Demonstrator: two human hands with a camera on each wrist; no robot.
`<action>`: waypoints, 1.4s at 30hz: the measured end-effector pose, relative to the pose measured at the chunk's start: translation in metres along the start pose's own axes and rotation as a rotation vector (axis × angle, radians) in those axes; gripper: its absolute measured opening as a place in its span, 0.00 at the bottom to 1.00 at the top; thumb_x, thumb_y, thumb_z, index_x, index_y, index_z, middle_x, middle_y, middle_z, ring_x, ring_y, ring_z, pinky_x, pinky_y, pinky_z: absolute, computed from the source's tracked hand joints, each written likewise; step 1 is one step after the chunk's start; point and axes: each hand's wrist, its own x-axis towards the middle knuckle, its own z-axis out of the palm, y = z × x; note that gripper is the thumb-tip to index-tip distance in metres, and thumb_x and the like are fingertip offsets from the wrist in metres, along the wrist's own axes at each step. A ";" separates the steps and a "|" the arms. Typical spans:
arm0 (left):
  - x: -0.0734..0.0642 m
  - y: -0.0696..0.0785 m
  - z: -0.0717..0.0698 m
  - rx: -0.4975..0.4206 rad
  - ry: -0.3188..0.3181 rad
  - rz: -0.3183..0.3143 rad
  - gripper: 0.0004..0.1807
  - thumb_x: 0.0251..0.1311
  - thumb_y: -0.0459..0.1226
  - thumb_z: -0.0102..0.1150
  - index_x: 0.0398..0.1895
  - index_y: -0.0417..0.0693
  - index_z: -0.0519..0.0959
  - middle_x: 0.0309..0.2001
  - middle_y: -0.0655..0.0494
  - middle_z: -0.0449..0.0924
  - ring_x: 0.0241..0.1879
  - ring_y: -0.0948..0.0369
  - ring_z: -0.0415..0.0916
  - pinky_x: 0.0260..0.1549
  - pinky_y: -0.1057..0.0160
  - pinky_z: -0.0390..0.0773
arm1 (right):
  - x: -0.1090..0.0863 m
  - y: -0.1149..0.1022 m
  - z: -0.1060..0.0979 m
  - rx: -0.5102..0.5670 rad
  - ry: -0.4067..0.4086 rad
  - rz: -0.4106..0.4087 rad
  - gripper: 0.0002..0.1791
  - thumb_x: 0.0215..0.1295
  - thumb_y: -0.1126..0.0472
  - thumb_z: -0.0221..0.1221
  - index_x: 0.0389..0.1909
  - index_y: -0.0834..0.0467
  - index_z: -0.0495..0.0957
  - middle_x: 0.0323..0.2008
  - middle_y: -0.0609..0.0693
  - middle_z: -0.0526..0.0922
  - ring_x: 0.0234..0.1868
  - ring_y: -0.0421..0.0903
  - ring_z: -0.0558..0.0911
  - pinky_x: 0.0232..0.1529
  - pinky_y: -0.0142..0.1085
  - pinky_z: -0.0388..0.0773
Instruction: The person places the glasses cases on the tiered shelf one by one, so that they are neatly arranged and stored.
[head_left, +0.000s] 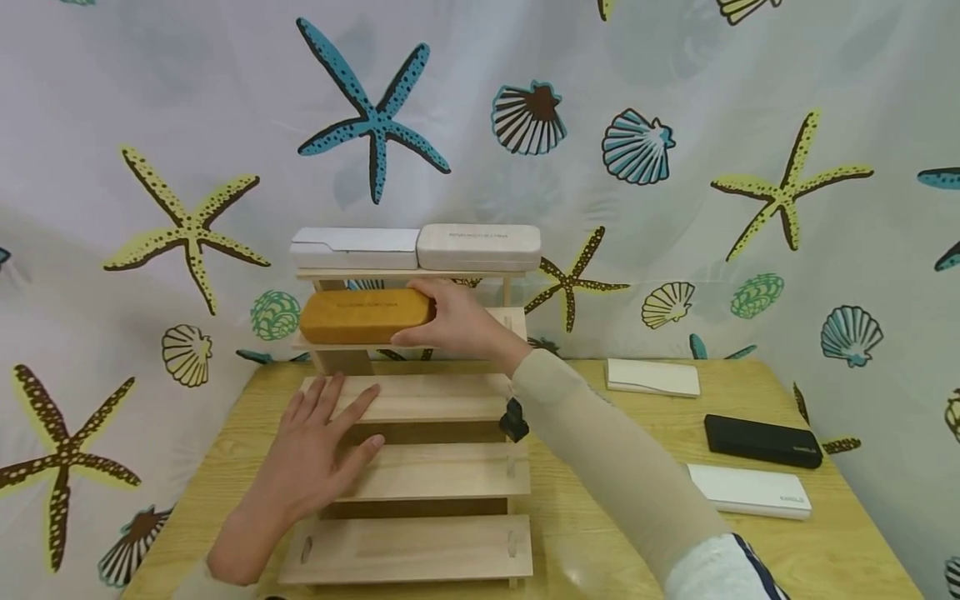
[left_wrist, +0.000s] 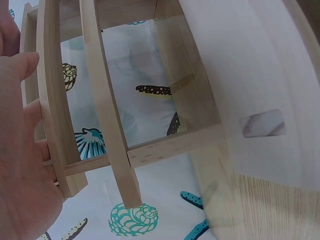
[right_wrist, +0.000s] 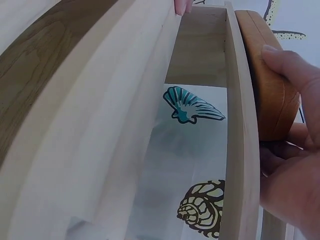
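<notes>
An orange glasses case (head_left: 365, 317) lies lengthwise on the second tier from the top of a stepped wooden rack (head_left: 431, 471), toward its left side. My right hand (head_left: 461, 321) grips the case's right end. In the right wrist view the thumb lies on one face of the case (right_wrist: 270, 80), and the other fingers bend underneath, partly hidden by the shelf edge. Lower down, my left hand (head_left: 318, 450) rests with spread fingers on the left part of the middle shelf. The left wrist view shows that hand (left_wrist: 27, 150) against the rack's wooden bars (left_wrist: 107, 95).
Two pale cases sit side by side on the top tier, a white one (head_left: 352, 248) and a cream one (head_left: 480, 247). On the table right of the rack lie a white case (head_left: 652, 377), a black case (head_left: 762, 441) and another white case (head_left: 750, 491). A patterned curtain (head_left: 465, 192) hangs behind.
</notes>
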 end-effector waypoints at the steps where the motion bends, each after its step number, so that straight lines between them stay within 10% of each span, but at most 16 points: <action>1: 0.000 0.000 0.000 0.000 -0.004 -0.001 0.35 0.76 0.58 0.53 0.82 0.62 0.65 0.82 0.32 0.54 0.81 0.29 0.48 0.77 0.28 0.49 | 0.000 0.000 0.000 -0.004 -0.002 -0.003 0.46 0.64 0.45 0.73 0.79 0.55 0.66 0.65 0.53 0.78 0.54 0.46 0.78 0.53 0.38 0.79; 27: 0.002 0.002 0.003 -0.005 0.003 -0.003 0.36 0.75 0.58 0.54 0.82 0.63 0.64 0.81 0.29 0.55 0.80 0.28 0.49 0.76 0.27 0.49 | -0.007 -0.005 0.001 -0.109 0.018 0.026 0.49 0.66 0.43 0.72 0.81 0.59 0.63 0.79 0.54 0.67 0.74 0.51 0.72 0.73 0.42 0.73; 42: 0.003 0.005 0.005 -0.025 -0.002 0.001 0.37 0.76 0.58 0.54 0.83 0.62 0.62 0.81 0.27 0.54 0.80 0.28 0.48 0.77 0.28 0.45 | -0.173 0.072 -0.060 0.114 0.384 0.089 0.14 0.70 0.56 0.70 0.53 0.55 0.86 0.50 0.53 0.88 0.51 0.49 0.87 0.56 0.49 0.85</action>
